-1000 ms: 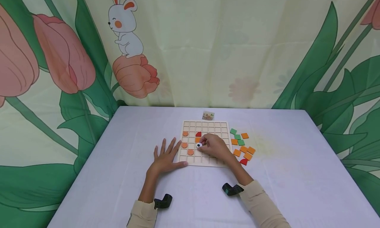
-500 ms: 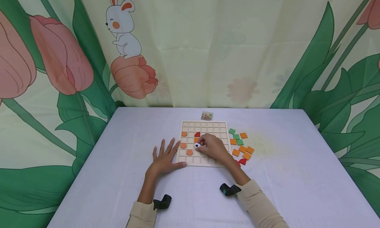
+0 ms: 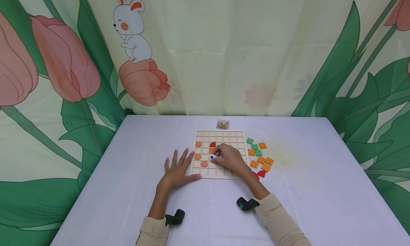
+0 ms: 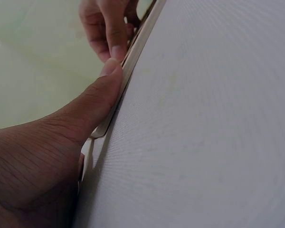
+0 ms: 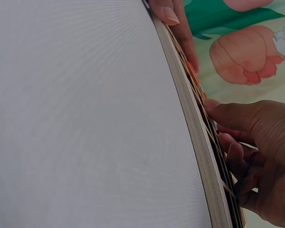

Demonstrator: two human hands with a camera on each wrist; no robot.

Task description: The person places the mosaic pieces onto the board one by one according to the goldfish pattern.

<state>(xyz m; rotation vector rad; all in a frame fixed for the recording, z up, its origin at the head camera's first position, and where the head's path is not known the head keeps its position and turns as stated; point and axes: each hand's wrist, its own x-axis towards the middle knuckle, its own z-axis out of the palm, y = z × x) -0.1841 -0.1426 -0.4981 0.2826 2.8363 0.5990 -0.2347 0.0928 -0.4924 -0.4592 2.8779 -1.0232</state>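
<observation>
Staged recording setup: printed backdrop (image 3: 205, 61) with tulips (image 3: 65, 59) and a rabbit (image 3: 132, 25), upper left of head view, hangs behind a cloth-covered surface (image 3: 112, 174), lower centre. Black wrist cameras (image 3: 175, 217) fit. Room type beyond: can't tell.

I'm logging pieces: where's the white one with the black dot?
Head view: the right hand pinches the white piece on the grid board, left of center, below an orange square.

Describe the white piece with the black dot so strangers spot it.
On the white-covered table lies a square, pale wooden grid board. Left of its middle, the person's right hand pinches a small white piece, with an orange square tile just beyond. Its black dot sets it apart from that tile, the red quarter-circle piece behind it and the orange discs.
</observation>
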